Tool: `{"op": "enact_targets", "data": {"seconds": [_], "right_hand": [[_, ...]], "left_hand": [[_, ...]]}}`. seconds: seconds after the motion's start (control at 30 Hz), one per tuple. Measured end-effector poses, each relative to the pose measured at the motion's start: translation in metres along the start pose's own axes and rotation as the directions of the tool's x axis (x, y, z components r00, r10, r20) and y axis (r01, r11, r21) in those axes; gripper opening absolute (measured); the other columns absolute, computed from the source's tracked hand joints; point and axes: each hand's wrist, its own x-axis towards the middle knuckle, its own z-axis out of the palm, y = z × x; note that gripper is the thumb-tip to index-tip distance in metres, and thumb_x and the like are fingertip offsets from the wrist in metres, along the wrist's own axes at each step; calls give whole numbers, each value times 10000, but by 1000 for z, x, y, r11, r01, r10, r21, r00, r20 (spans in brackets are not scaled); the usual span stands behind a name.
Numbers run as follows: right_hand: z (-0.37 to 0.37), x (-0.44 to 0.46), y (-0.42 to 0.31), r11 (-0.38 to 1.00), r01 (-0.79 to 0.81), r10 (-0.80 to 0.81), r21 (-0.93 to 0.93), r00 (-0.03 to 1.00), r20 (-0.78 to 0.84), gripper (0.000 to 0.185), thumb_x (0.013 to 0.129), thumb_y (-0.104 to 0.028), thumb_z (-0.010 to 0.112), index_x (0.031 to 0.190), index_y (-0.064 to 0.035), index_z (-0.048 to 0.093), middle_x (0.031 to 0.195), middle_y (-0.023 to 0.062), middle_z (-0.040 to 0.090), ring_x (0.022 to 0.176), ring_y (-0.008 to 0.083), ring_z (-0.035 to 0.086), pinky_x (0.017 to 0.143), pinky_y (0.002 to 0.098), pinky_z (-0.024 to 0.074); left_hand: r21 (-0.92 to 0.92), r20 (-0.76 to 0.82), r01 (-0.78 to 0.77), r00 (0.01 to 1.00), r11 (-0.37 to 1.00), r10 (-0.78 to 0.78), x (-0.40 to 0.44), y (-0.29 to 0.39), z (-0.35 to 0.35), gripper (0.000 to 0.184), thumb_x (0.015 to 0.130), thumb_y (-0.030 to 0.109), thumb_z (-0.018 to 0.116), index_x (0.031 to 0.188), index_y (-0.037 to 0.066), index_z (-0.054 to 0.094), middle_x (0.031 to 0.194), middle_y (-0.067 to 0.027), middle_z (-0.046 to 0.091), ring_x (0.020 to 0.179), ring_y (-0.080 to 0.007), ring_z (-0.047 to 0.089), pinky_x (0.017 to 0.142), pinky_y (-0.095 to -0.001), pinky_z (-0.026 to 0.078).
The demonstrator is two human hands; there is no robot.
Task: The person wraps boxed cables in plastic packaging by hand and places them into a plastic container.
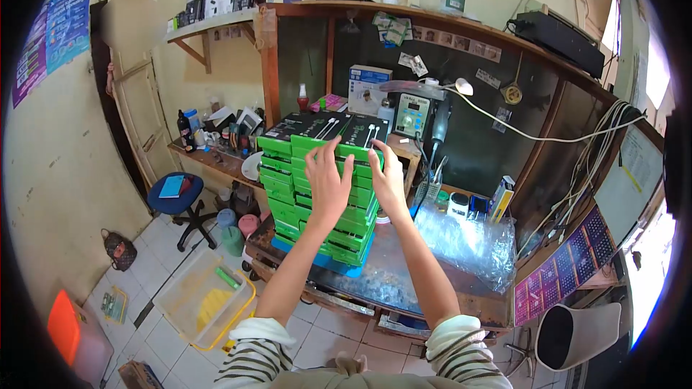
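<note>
A tall stack of green-sided boxes with black tops (281,166) stands on the workbench in front of me. Pictures of white cables show on the topmost boxes. My left hand (329,181) lies against the upper front of the stack, fingers stretched up to the top edge and thumb apart. At the upper right front corner, my right hand (390,179) touches the boxes with its fingers spread and slightly bent. Neither hand is closed around a box. Beneath the stack, a blue surface (349,269) shows at its lower front edge.
Clear plastic wrap (468,245) lies on the workbench (389,284) to the right. A soldering or hot-air station (413,115) stands behind the stack. On the floor at left are a clear plastic bin (180,292) and a blue stool (164,198). Cables hang along the right wall.
</note>
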Motion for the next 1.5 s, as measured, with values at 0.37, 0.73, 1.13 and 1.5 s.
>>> {"op": "enact_targets", "data": {"seconds": [0.37, 0.73, 1.13, 1.5], "right_hand": [[-22, -15, 7, 925, 6, 138, 379, 925, -353, 140, 833, -58, 544, 938, 21, 495, 1072, 144, 520, 1000, 205, 503, 886, 308, 379], [-112, -222, 77, 866, -499, 474, -40, 842, -257, 285, 767, 35, 496, 1048, -6, 474, 1100, 131, 444, 1039, 231, 458, 897, 337, 366], [-125, -308, 128, 770, -508, 466, -387, 861, -203, 298, 747, -10, 551, 1039, -29, 496, 1082, 149, 481, 1053, 314, 411, 923, 398, 310], [-231, -221, 264, 594, -372, 270, -713, 927, -259, 354, 726, -151, 665, 1025, -38, 513, 1106, 138, 474, 1085, 319, 401, 932, 415, 324]], "left_hand": [[-426, -29, -85, 996, 901, 80, -7, 45, 2, 286, 789, 85, 586, 1062, 26, 524, 1131, -149, 489, 1080, -302, 456, 906, -382, 378], [-387, 618, 398, 781, 832, -86, -204, 69, 54, 346, 766, 18, 565, 1106, 75, 539, 1304, -240, 381, 1212, -346, 365, 989, -393, 291], [-258, 765, 529, 623, 809, -164, -317, 59, 87, 196, 779, 43, 556, 969, 78, 587, 1354, -238, 292, 1259, -376, 263, 1016, -443, 216], [-468, 663, 120, 702, 875, 258, -241, 96, 249, 459, 739, 86, 602, 1162, 43, 428, 1249, -194, 362, 1222, -376, 273, 1019, -460, 239]]}}
